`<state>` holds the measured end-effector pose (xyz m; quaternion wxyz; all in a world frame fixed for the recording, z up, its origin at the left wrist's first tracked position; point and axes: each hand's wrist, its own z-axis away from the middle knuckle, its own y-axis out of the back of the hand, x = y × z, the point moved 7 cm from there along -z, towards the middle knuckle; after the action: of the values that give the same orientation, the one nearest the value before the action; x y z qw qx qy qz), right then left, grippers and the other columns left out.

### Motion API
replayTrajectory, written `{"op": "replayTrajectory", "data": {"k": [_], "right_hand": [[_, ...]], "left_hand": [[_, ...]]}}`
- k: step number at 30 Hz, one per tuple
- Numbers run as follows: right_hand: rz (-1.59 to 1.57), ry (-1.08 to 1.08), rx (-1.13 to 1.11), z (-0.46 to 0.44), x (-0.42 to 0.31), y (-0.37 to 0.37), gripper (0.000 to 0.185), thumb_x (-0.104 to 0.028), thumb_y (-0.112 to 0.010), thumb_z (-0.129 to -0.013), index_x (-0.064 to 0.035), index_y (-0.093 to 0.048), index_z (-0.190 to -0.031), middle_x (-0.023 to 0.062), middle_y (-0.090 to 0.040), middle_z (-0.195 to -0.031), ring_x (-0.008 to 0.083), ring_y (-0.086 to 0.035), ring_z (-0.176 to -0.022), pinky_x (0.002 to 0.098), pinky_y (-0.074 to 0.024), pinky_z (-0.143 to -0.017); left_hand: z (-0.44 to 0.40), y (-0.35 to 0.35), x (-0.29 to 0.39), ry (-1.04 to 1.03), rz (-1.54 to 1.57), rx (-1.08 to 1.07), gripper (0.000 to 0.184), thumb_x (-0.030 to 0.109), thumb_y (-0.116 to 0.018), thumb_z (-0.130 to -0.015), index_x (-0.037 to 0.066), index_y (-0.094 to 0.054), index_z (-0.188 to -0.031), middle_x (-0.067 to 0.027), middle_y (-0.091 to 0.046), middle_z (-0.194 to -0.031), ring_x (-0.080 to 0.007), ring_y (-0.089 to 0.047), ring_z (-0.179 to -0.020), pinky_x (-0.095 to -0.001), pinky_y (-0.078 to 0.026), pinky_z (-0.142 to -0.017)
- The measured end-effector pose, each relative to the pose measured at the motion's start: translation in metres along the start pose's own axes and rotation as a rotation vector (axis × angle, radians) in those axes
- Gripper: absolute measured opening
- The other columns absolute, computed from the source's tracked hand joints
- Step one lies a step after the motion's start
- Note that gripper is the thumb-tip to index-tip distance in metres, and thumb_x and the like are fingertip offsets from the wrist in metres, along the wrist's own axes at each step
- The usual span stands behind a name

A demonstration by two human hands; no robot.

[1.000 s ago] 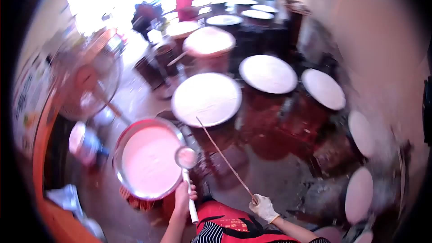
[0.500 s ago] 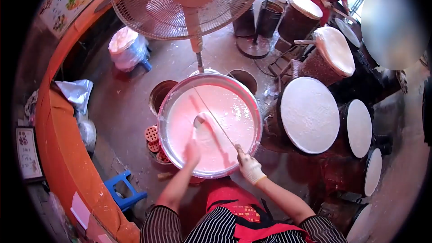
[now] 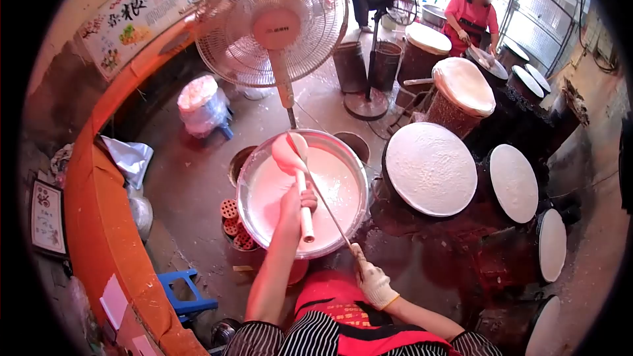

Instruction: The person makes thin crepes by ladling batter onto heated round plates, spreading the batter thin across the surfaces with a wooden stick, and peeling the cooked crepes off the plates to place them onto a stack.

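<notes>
My left hand point(image 3: 297, 202) is wrapped round the handle of a ladle point(image 3: 287, 152), whose bowl is coated with pale batter and held above the basin. My right hand point(image 3: 374, 285), in a white knit glove, grips the near end of a long thin spatula point(image 3: 328, 209). The spatula slants up across the basin, and its far end overlaps the ladle's bowl; whether they touch I cannot tell. Below both tools stands the wide metal basin point(image 3: 364, 215) of pale batter point(image 3: 333, 178), which looks pink under the light.
A standing fan point(image 3: 277, 29) rises beyond the basin. Round griddles bearing pale batter sheets point(image 3: 432, 168) line the right side. Perforated briquettes point(image 3: 229, 209) and a blue stool point(image 3: 186, 290) are at left. A co-worker in red point(image 3: 471, 16) bends over a far griddle.
My left hand has raised the ladle out of the batter and moved it away from me. The view has tilted up, and my gloved hand now appears nearer my body, still gripping the spatula.
</notes>
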<state>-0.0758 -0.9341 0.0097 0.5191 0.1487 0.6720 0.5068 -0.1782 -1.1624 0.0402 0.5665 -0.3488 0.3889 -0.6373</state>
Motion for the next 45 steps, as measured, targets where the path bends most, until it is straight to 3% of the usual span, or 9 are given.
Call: {"op": "replayTrajectory", "data": {"k": [13, 19, 23, 30, 33, 38, 41, 44, 45], "right_hand": [[0.058, 0.311, 0.666, 0.007, -0.116, 0.148, 0.061, -0.012, -0.053, -0.089, -0.0137, -0.029, -0.145, 0.0162, -0.060, -0.086, 0.0316, -0.060, -0.059, 0.0405, -0.0498, -0.051], [0.317, -0.052, 0.546, -0.023, -0.135, 0.070, 0.059, -0.017, -0.051, -0.090, -0.0169, -0.030, -0.145, 0.0166, -0.061, -0.084, 0.0321, -0.062, -0.060, 0.0438, -0.0503, -0.052], [0.150, -0.061, 0.822, 0.060, -0.135, 0.011, 0.055, -0.016, -0.052, -0.090, -0.0069, -0.035, -0.141, 0.0143, -0.063, -0.088, 0.0279, -0.063, -0.063, 0.0392, -0.0508, -0.053], [-0.018, -0.370, 1.011, 0.276, -0.162, -0.072, 0.054, -0.003, -0.051, -0.088, -0.0034, -0.035, -0.140, 0.0208, -0.059, -0.116, 0.0358, -0.063, -0.088, 0.0412, -0.0525, -0.073], [-0.004, -0.693, 1.016, 0.394, -0.186, -0.102, 0.049, -0.003, -0.052, -0.089, -0.0018, -0.040, -0.136, 0.0201, -0.058, -0.119, 0.0369, -0.062, -0.093, 0.0399, -0.0523, -0.078], [-0.549, -0.875, 1.454, 0.558, -0.246, -0.154, 0.043, -0.012, -0.048, -0.096, -0.0029, -0.041, -0.137, 0.0065, -0.058, -0.089, 0.0092, -0.054, -0.076, 0.0229, -0.0470, -0.068], [0.256, -1.229, 1.401, 0.643, -0.309, -0.115, 0.043, -0.013, -0.057, -0.090, -0.0081, -0.048, -0.133, 0.0091, -0.061, -0.091, 0.0214, -0.064, -0.082, 0.0314, -0.0527, -0.066], [0.586, -1.565, 1.264, 0.715, -0.345, -0.101, 0.040, -0.012, -0.062, -0.081, -0.0118, -0.056, -0.121, 0.0117, -0.059, -0.103, 0.0257, -0.064, -0.085, 0.0326, -0.0541, -0.069], [0.444, -1.756, 1.183, 0.733, -0.347, -0.093, 0.038, -0.011, -0.060, -0.082, -0.0101, -0.056, -0.120, 0.0127, -0.058, -0.103, 0.0271, -0.064, -0.086, 0.0317, -0.0542, -0.071]], "left_hand": [[0.190, -0.253, 0.092, -0.441, -1.247, -0.010, 0.031, 0.036, -0.041, -0.100, 0.006, -0.044, -0.098, 0.0023, -0.037, -0.064, -0.0039, -0.030, -0.044, -0.0183, -0.023, -0.036], [0.121, -0.133, 0.124, 0.281, -0.961, 0.253, 0.033, 0.033, -0.037, -0.101, 0.001, -0.042, -0.097, 0.0031, -0.037, -0.063, -0.0041, -0.033, -0.045, -0.0164, -0.027, -0.035], [0.120, -0.065, 0.101, 0.459, -1.135, 0.191, 0.031, 0.032, -0.036, -0.101, 0.001, -0.042, -0.103, 0.0034, -0.037, -0.065, -0.0032, -0.034, -0.046, -0.0157, -0.029, -0.035], [0.207, -0.024, -0.054, 0.914, -1.818, -0.116, 0.018, 0.018, -0.048, -0.094, 0.002, -0.046, -0.102, 0.0018, -0.036, -0.061, -0.0072, -0.032, -0.043, -0.0221, -0.027, -0.038], [0.261, 0.018, -0.156, 1.498, -1.657, -0.169, 0.015, 0.012, -0.047, -0.093, 0.000, -0.049, -0.103, 0.0030, -0.038, -0.062, -0.0062, -0.036, -0.045, -0.0215, -0.028, -0.038], [0.406, 0.062, -0.345, 1.610, -2.034, -1.069, 0.016, 0.014, -0.050, -0.091, 0.003, -0.050, -0.103, 0.0016, -0.045, -0.067, -0.0084, -0.042, -0.050, -0.0231, -0.035, -0.043], [0.508, 0.094, -0.455, 1.148, -1.983, -1.910, 0.022, 0.017, -0.056, -0.087, 0.003, -0.051, -0.103, -0.0063, -0.054, -0.068, -0.0215, -0.055, -0.056, -0.0331, -0.045, -0.051], [0.619, 0.112, -0.529, 0.349, -1.563, -2.622, 0.024, 0.014, -0.058, -0.082, 0.000, -0.052, -0.100, -0.0184, -0.062, -0.079, -0.0373, -0.061, -0.074, -0.0436, -0.048, -0.065], [0.643, 0.125, -0.544, 0.376, -1.628, -2.669, 0.024, 0.012, -0.058, -0.081, 0.000, -0.052, -0.100, -0.0206, -0.062, -0.082, -0.0393, -0.060, -0.078, -0.0451, -0.048, -0.068]]}}
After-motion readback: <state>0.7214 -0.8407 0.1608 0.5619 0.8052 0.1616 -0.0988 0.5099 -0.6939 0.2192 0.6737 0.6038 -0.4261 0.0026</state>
